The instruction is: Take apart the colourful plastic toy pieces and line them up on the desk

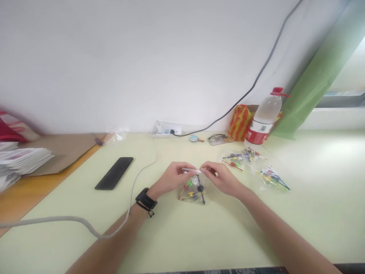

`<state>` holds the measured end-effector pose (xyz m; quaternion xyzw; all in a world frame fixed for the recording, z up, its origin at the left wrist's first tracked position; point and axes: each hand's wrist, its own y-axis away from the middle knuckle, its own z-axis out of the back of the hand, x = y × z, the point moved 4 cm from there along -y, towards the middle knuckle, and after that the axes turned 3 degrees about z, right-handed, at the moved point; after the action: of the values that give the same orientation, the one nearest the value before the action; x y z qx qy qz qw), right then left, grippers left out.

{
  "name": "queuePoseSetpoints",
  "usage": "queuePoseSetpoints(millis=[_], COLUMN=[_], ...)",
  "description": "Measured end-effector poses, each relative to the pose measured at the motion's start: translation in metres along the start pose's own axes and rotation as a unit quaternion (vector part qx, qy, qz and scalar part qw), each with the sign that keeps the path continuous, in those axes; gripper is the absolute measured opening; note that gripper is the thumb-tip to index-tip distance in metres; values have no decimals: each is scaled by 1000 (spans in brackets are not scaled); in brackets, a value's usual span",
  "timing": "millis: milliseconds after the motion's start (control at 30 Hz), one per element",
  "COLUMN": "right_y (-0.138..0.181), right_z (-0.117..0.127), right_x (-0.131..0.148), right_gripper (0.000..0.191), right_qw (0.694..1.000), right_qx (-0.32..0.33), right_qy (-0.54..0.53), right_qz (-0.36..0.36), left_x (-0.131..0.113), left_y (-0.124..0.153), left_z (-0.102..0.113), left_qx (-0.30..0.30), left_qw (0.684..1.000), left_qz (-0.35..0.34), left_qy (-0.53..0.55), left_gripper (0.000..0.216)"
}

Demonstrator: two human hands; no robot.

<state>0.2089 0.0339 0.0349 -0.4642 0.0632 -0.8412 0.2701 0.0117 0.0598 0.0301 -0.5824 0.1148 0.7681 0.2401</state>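
Between my hands hangs a small clear plastic bag with colourful little plastic parts inside, among them a black rod with a round disc, a yellow piece and a green piece. My left hand pinches the bag's top edge from the left, a dark watch on its wrist. From the right, my right hand pinches the same top edge, its fingertips close to the left ones. The bag's lower end is at or just above the table; I cannot tell which.
A black phone lies left, beside a pale cable crossing my left forearm. More bagged parts and another bag lie right. Behind are a large water bottle, a power strip and glasses. Stacked papers sit far left.
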Motion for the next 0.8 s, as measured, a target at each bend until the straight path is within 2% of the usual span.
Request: queuePoseSetpoints(millis=[267,433,633,800], right_y=[-1,0,2,3], right_z=[-5,-4,-2,0], right_x=[2,3,6,7], right_gripper=[33,31,28,32], right_qw=[999,998,998,997], right_qx=[35,32,54,60], right_qy=[3,47,20,56], right_qz=[-1,10,-10,9], left_x=[2,0,3,5], left_y=[1,2,1,1], left_z=[-1,-1,3,2], left_qx=[-26,-10,-9,15], left_qw=[999,1000,1000,999], left_qz=[1,17,22,31], left_qy=[-28,-2,18,9], left_gripper=[25,27,28,31])
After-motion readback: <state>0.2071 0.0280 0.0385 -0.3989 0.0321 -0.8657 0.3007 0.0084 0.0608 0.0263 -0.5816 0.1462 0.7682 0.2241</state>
